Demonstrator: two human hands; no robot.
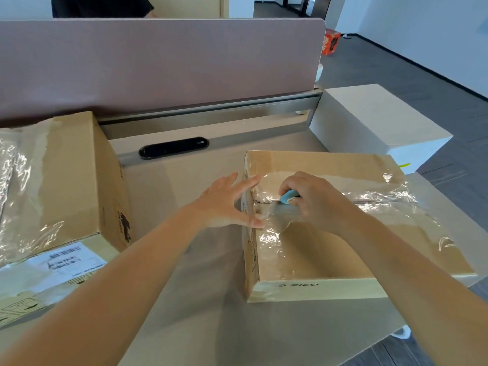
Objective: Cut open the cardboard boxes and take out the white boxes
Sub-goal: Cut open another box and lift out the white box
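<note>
Head view: flat cardboard box (330,233) under both hands, tape seam apparently only started. Right hand (317,202) grips blue cutter (287,197) at the seam's left end; left hand (224,204), fingers straight, steadies the box edge. Second taped box (52,180) far left uncut. White box (375,120) beyond right hand.

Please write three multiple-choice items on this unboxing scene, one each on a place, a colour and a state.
1. Where is the white box?
A. beyond the flat cardboard box
B. on the floor
C. on the left cardboard box

2. What colour is the cutter?
A. red
B. light blue
C. black

3. How is the flat cardboard box?
A. flaps open
B. crushed
C. closed, still taped

Key: 1 A, it sits at the desk's far right behind that box. 2 B, blue shows in the right hand. 3 C, the flaps lie flat under glossy tape while the left hand steadies its edge.
</note>
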